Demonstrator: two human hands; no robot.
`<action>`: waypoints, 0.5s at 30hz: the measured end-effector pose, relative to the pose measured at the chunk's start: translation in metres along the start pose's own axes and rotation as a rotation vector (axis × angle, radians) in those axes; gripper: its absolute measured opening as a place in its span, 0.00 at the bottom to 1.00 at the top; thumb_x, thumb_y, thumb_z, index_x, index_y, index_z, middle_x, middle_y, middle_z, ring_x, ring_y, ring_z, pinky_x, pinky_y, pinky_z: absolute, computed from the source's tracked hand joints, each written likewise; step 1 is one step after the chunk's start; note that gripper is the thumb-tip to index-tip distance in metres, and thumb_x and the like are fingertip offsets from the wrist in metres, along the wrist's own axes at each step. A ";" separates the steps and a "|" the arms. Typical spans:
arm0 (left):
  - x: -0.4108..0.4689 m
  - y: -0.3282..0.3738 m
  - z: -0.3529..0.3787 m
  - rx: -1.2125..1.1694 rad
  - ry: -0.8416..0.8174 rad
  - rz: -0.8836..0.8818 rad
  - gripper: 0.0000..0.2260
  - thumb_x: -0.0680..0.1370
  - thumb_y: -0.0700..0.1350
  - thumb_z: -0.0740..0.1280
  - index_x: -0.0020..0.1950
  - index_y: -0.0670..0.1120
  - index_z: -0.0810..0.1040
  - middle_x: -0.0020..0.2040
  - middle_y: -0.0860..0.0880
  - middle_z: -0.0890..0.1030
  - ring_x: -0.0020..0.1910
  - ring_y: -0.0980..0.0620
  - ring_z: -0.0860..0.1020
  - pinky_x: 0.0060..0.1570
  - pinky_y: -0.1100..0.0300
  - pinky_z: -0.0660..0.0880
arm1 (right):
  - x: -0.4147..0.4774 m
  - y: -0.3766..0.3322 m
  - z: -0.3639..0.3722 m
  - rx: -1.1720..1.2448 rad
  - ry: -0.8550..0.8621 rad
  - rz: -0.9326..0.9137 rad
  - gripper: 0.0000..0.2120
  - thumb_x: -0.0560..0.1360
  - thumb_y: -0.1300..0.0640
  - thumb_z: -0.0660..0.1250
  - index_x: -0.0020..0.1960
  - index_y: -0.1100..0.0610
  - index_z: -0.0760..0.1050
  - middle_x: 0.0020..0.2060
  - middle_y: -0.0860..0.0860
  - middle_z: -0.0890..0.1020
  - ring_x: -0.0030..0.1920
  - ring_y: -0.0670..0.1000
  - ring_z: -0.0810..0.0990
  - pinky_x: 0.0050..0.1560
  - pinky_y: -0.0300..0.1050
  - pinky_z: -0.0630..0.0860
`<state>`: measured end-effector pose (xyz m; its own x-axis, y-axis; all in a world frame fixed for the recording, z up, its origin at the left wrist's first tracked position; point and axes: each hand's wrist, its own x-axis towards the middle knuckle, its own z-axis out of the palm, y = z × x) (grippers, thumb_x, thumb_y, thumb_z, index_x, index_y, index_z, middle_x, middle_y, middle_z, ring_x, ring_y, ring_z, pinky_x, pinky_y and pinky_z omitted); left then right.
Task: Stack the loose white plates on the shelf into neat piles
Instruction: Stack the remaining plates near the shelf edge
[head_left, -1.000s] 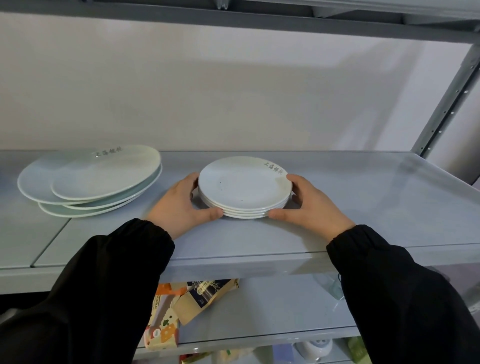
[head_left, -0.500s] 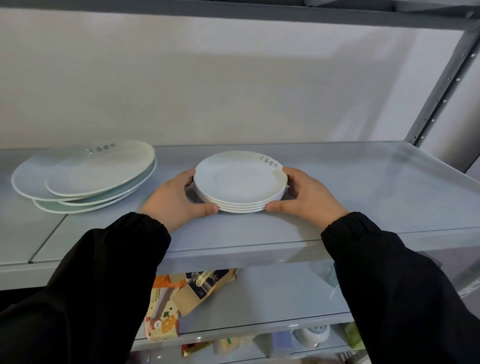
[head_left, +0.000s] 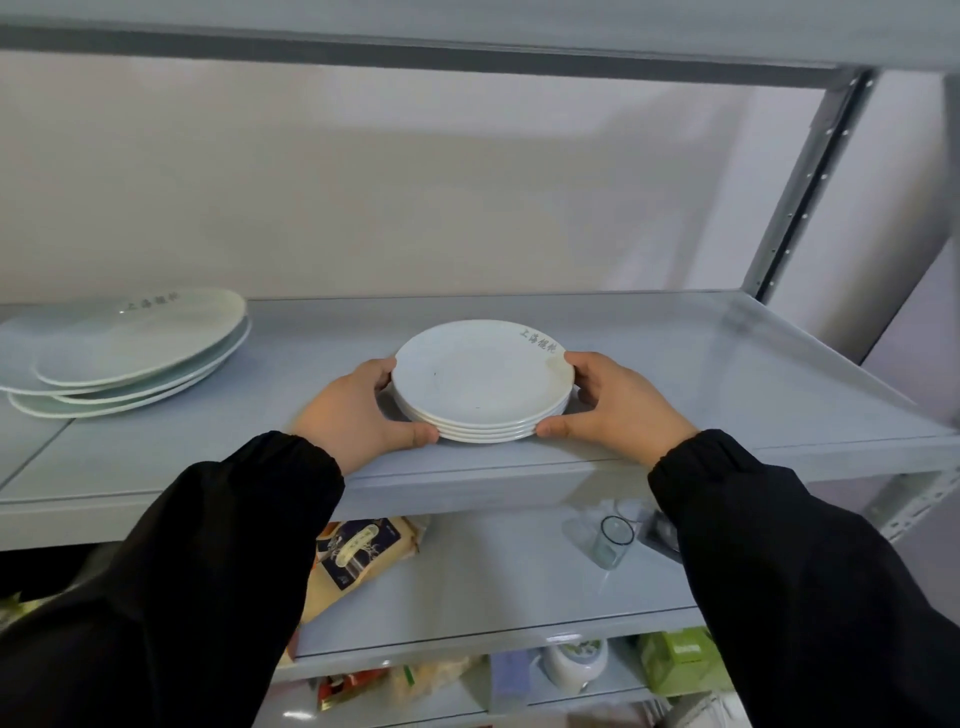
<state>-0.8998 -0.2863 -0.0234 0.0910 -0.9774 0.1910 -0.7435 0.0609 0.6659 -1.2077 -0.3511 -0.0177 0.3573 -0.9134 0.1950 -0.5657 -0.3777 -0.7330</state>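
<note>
White plates in a small pile (head_left: 483, 382) sit near the front of the grey shelf (head_left: 727, 395). The left hand (head_left: 358, 415) and right hand (head_left: 618, 405) cup its opposite edges, fingers curled against the rims. A looser pile of bigger plates (head_left: 130, 348) lies well apart, far left.

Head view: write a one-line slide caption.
Both hands, left hand and right hand, cup a neat pile of small plates; the large plates lie skewed.
</note>
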 end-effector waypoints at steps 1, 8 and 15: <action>-0.001 0.005 0.006 -0.001 0.003 0.002 0.45 0.59 0.63 0.80 0.72 0.54 0.66 0.68 0.55 0.75 0.65 0.55 0.73 0.57 0.61 0.67 | -0.005 0.004 -0.006 0.001 0.004 0.000 0.44 0.51 0.30 0.79 0.63 0.37 0.67 0.59 0.36 0.78 0.61 0.40 0.76 0.63 0.44 0.74; -0.010 0.029 0.035 0.027 0.020 0.033 0.46 0.59 0.68 0.76 0.73 0.57 0.65 0.70 0.57 0.73 0.66 0.57 0.72 0.59 0.62 0.67 | -0.026 0.025 -0.032 0.011 0.053 -0.023 0.42 0.52 0.30 0.78 0.62 0.34 0.65 0.52 0.25 0.73 0.54 0.23 0.71 0.51 0.22 0.67; -0.016 0.030 0.034 0.023 0.038 0.084 0.41 0.61 0.72 0.72 0.71 0.63 0.64 0.68 0.62 0.73 0.63 0.67 0.69 0.59 0.62 0.67 | -0.029 0.031 -0.032 0.022 0.064 -0.063 0.44 0.54 0.29 0.76 0.66 0.38 0.67 0.53 0.26 0.73 0.54 0.24 0.70 0.51 0.25 0.67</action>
<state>-0.9459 -0.2755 -0.0306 0.0524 -0.9607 0.2727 -0.7648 0.1370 0.6295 -1.2590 -0.3410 -0.0249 0.3431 -0.8961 0.2817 -0.5269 -0.4318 -0.7321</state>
